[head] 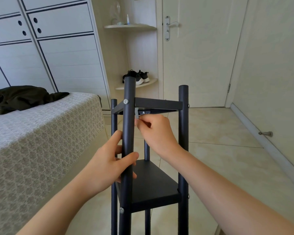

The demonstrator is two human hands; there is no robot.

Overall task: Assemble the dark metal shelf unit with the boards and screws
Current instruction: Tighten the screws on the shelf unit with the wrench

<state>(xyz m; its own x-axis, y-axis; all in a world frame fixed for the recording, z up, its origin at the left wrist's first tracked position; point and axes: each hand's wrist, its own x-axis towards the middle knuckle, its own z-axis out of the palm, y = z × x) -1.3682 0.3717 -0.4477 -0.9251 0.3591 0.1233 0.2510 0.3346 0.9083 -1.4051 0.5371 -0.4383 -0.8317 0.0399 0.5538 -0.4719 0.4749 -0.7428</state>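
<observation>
The dark metal shelf unit (183, 150) stands upright on the floor in front of me, with round posts and two dark boards. The upper board (158, 103) is fixed with a silver screw (126, 101) through the near post (128, 126). The lower board (153, 185) sits below my hands. My left hand (107, 165) grips the near post between the two boards. My right hand (157, 131) pinches a small grey key-like tool (136, 113) under the upper board, beside a bracket screw (144, 112).
A bed (41, 141) with a patterned cover and dark clothing (22, 97) lies close on the left. White cupboards stand behind it. A corner shelf holds shoes (139, 77). A closed door (199, 51) is ahead; a doorstop (266, 134) juts from the right wall.
</observation>
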